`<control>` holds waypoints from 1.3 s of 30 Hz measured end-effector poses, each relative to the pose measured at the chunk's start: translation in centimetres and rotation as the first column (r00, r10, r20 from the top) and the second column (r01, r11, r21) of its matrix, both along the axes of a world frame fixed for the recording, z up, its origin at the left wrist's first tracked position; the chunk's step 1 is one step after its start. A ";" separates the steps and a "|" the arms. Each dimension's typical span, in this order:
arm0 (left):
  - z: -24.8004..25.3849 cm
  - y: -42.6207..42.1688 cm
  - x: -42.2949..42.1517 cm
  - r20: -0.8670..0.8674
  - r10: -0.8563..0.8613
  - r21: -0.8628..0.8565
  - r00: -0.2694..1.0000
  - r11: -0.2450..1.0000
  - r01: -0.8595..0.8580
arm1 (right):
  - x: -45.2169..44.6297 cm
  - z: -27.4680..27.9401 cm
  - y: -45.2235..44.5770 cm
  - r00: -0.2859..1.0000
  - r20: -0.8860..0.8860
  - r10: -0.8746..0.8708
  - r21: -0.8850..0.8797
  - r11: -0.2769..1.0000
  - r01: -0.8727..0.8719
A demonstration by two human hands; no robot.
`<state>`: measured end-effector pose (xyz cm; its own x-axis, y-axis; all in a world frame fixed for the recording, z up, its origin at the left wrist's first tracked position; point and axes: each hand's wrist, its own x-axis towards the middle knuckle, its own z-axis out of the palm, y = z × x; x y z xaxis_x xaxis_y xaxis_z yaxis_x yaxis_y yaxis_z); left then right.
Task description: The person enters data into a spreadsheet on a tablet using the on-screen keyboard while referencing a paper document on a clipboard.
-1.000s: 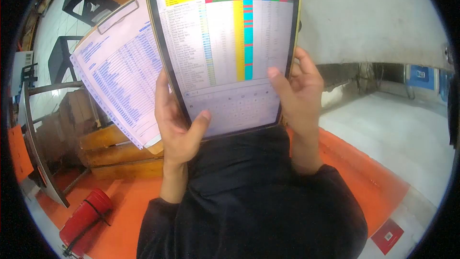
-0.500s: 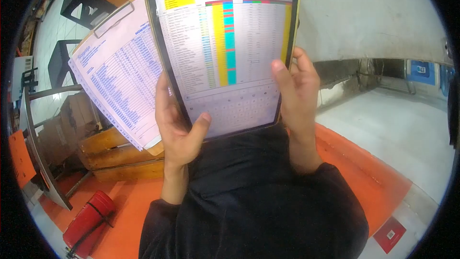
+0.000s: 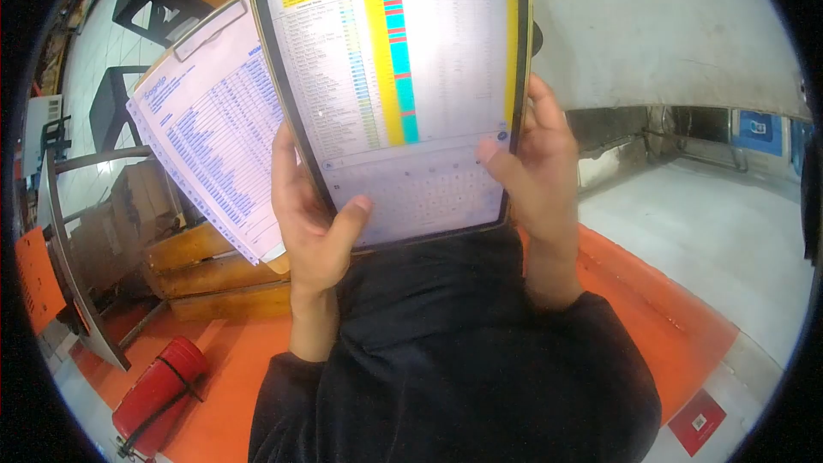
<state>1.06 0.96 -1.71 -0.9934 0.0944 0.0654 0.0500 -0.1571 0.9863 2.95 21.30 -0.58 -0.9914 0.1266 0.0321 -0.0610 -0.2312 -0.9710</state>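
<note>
A tablet (image 3: 454, 77) in a gold-edged case is held upright between both hands. Its screen shows a spreadsheet with yellow, teal and red columns above an on-screen keyboard. My left hand (image 3: 313, 236) grips the lower left edge, fingers behind, thumb resting over the keyboard's left side. On the right edge my right hand (image 3: 544, 163) is closed round the case, its thumb over the screen near the top right of the keyboard. Behind the tablet, to the left, a clipboard (image 3: 137, 88) carries a printed sheet (image 3: 214, 137) with a blue table; part of it is hidden.
A red fire extinguisher (image 3: 159, 399) is at the lower left on an orange floor (image 3: 236, 360). Wooden slats (image 3: 214, 279) lie under the clipboard. Black stands (image 3: 154, 9) are at the upper left. A red card with a code (image 3: 697, 423) is at the lower right.
The tablet has shifted slightly up and left in view. My right thumb has moved down the screen toward the keyboard's top edge. Both hands keep their hold.
</note>
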 end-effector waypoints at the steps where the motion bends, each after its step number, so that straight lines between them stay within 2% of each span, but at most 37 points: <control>1: 0.0 -0.3 -0.1 -0.004 -0.038 0.030 0.999 0.999 0.038 | 0.0 0.0 0.0 1.000 0.000 0.001 -0.001 1.000 -0.001; 3: 0.0 -0.4 -0.3 -0.010 -0.075 0.057 0.997 0.996 0.075 | 0.0 0.1 -0.1 0.998 0.008 0.062 -0.060 0.996 -0.061; 5: 0.2 -0.2 -0.3 -0.014 0.018 -0.019 1.000 1.000 -0.019 | 0.0 0.3 0.0 0.997 0.007 0.082 -0.068 0.994 -0.081; 7: 0.5 -0.4 -0.4 -0.004 -0.006 -0.027 1.000 1.000 0.006 | 0.0 0.5 -0.1 0.995 0.007 0.103 -0.076 0.992 -0.102; 10: 0.7 -0.3 -0.3 0.003 -0.025 -0.029 1.000 0.999 0.026 | -0.1 0.4 -0.1 0.991 0.034 0.127 -0.073 0.990 -0.124; 12: 0.7 -0.1 -0.3 0.003 -0.019 -0.025 1.000 1.000 0.019 | -0.4 0.1 -0.2 0.992 -0.028 0.124 -0.005 0.992 -0.124; 15: 0.9 0.2 -0.4 -0.024 -0.068 -0.033 0.997 0.997 0.068 | -0.5 0.1 -0.4 0.996 0.012 0.090 0.003 0.996 -0.090; 18: 1.4 0.6 -0.6 -0.050 -0.030 -0.122 0.998 0.992 0.024 | -0.4 0.0 -0.4 0.996 0.006 0.086 0.035 0.996 -0.087; 20: 1.6 0.5 -0.9 -0.120 -0.030 -0.271 0.992 0.963 -0.003 | -0.2 0.4 -0.3 0.991 -0.009 0.135 -0.002 0.991 -0.135; 22: 1.7 0.4 -0.9 -0.098 -0.019 -0.267 0.995 0.964 -0.008 | 0.1 0.9 -0.3 0.983 -0.028 0.183 -0.039 0.982 -0.184; 24: 1.7 0.5 -1.0 -0.078 -0.007 -0.264 0.997 0.964 -0.014 | 0.2 1.1 -0.4 0.980 -0.041 0.193 0.001 0.981 -0.193; 29: 1.5 0.4 -1.1 -0.161 0.011 -0.335 0.987 0.940 -0.065 | 0.2 1.0 -0.6 0.982 -0.048 0.182 0.043 0.983 -0.180; 30: 1.4 0.3 -1.0 -0.161 0.011 -0.337 0.987 0.939 -0.066 | 0.2 1.0 -0.5 0.983 -0.037 0.180 0.033 0.983 -0.179; 32: 1.1 0.2 -1.0 -0.131 -0.013 -0.162 0.991 0.987 -0.008 | 0.3 0.9 -0.6 0.987 -0.022 0.159 0.020 0.987 -0.159; 36: 0.8 -0.5 -0.8 -0.116 -0.077 -0.085 0.990 0.994 0.068 | 0.3 0.2 -0.1 0.994 0.019 0.110 -0.051 0.993 -0.109; 39: 0.9 -0.2 -0.5 -0.095 -0.084 -0.061 0.992 0.995 0.079 | 0.0 0.4 0.0 0.999 0.032 0.012 0.023 1.000 -0.013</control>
